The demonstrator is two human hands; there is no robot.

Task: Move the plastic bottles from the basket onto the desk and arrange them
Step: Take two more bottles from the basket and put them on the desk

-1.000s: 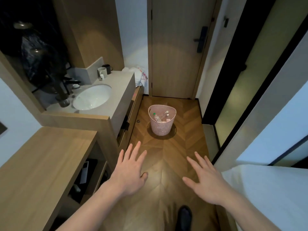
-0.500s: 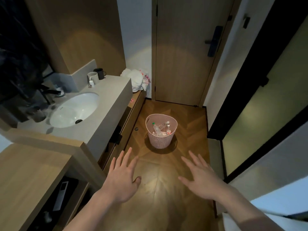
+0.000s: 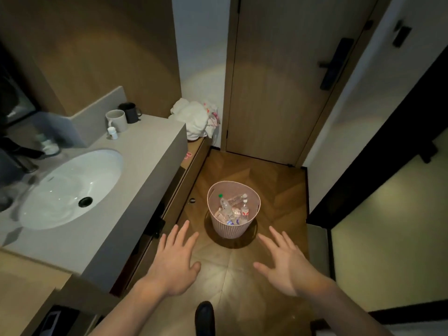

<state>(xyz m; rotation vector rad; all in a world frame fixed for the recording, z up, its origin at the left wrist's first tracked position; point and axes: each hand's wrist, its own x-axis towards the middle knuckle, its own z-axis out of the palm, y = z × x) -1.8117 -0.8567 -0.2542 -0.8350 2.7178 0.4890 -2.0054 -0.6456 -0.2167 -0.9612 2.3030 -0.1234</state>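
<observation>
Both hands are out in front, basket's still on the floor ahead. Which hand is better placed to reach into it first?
Right, narrowly. The basket sits between the hands, both open and empty. The right hand has bare floor around it, while the left hand hangs beside the vanity front. The bottles are equally far from both.

Two bare forearms, uncovered to the lower frame edge; no sleeves, cuffs, watch or rings visible. Left hand (image 3: 173,265) and right hand (image 3: 287,265) bare, ungloved, nails short and unpainted. One dark, rounded shoe toe (image 3: 204,317), glossy finish, below and between the hands. Remaining clothing out of view.
</observation>
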